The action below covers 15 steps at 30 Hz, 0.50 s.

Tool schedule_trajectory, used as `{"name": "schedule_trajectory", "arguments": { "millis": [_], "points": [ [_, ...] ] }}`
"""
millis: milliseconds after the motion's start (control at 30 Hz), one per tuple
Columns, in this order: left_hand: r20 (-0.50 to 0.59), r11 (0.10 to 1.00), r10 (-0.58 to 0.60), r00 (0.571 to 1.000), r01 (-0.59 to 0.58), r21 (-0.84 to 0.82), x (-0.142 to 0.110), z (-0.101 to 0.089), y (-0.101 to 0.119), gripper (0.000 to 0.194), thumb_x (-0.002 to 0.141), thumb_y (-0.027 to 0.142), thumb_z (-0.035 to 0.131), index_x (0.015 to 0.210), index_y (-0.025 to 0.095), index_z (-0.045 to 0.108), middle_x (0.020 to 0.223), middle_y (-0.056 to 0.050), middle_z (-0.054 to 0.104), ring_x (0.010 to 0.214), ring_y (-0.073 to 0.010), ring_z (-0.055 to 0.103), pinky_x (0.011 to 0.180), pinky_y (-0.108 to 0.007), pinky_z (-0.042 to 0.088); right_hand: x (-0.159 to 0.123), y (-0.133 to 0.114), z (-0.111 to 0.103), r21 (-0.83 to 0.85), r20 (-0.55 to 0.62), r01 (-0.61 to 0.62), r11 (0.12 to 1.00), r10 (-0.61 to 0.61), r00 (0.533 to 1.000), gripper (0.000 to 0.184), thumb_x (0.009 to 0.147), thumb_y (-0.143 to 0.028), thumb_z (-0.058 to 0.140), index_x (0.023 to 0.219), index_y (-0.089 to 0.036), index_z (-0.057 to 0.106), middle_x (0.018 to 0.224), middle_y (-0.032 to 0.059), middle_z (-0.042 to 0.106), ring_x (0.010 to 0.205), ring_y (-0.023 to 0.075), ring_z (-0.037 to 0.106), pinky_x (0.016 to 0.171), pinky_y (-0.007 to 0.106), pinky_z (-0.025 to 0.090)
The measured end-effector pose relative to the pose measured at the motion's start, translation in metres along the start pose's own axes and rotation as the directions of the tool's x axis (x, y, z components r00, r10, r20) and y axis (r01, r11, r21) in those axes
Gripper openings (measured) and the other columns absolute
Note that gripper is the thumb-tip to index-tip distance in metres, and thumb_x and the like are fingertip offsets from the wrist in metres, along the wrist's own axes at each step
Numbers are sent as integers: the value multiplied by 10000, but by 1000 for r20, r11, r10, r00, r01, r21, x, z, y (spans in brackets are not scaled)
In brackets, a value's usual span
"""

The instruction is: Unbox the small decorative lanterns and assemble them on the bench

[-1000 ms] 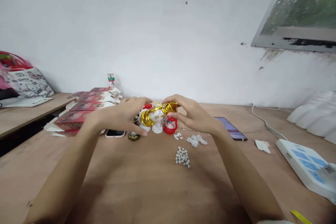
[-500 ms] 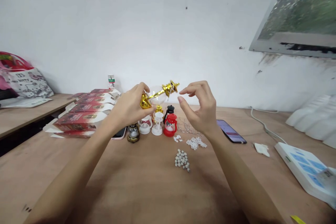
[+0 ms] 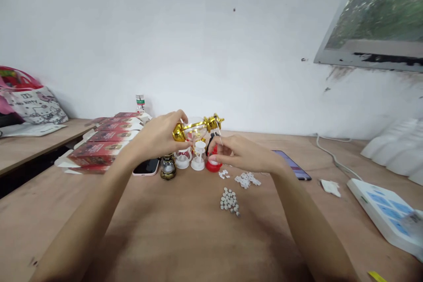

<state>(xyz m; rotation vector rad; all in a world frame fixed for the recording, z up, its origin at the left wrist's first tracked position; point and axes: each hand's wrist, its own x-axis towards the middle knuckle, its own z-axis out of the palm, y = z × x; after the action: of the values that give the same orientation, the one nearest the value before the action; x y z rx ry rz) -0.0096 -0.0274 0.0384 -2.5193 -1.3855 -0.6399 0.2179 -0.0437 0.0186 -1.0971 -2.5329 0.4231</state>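
My left hand grips a small gold lantern by its base, tipped nearly on its side with the clear globe in the middle. A thin wire handle runs down from the lantern's top to my right hand, whose bent fingers appear closed on its lower end. Below the hands stand a red lantern, partly covered by my right fingers, a white lantern piece, another white lantern and a dark bronze lantern.
White clips and grey-white round pieces lie on the table. Red boxes are stacked to the left beside a phone. Another phone, a white power strip and its cable are on the right.
My right hand has moved down and left, from open fingers by the lantern's top to the wire handle. The gold lantern has dropped slightly and lies more level.
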Motion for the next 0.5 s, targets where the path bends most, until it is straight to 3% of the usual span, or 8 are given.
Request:
{"name": "schedule_trajectory", "arguments": {
  "millis": [100, 167, 233, 367, 500],
  "points": [
    [233, 998, 63, 970, -64, -4, -3, -10, -6, 438, 749, 573, 512, 955, 187, 524, 817, -59, 624, 694, -195, 565, 565, -270, 355, -8, 0, -11, 17, 48, 44, 999, -44, 998, 240, 902, -395, 415, 862, -200, 550, 683, -21, 551, 597, 100, 450, 554, 232, 323],
    [305, 997, 79, 949, -78, -17, -5, -14, -6, 481, 768, 621, 452, 953, 185, 536, 808, -63, 625, 680, -194, 565, 554, -269, 355, -12, -2, -16, 47, 51, 76, 996, -78, 996, 280, 914, -411, 387, 808, -196, 532, 696, -16, 541, 610, 103, 440, 567, 235, 326],
    [292, 998, 63, 954, -67, 5, -7, -13, -2, 489, 780, 618, 431, 975, 181, 530, 801, -67, 626, 665, -194, 563, 544, -268, 349, -14, -4, -17, 46, 28, 66, 997, -68, 997, 318, 913, -436, 378, 765, -193, 518, 700, -10, 534, 622, 108, 441, 583, 241, 335],
    [156, 993, -5, 988, -13, 114, -6, -5, 8, 496, 791, 579, 432, 1076, 176, 484, 738, -60, 618, 622, -196, 555, 526, -265, 329, -13, -11, -12, 67, 1, 22, 998, -22, 1000, 289, 900, -441, 408, 830, -197, 544, 718, -1, 564, 640, 120, 483, 583, 242, 355],
    [72, 995, -22, 997, 14, 103, -4, -2, 10, 526, 780, 582, 445, 1131, 190, 449, 740, -53, 623, 632, -204, 562, 536, -267, 336, -13, -12, -11, 99, -31, 25, 995, -22, 999, 281, 891, -444, 432, 814, -200, 548, 715, -6, 566, 646, 117, 494, 595, 242, 367]
  ]
}}
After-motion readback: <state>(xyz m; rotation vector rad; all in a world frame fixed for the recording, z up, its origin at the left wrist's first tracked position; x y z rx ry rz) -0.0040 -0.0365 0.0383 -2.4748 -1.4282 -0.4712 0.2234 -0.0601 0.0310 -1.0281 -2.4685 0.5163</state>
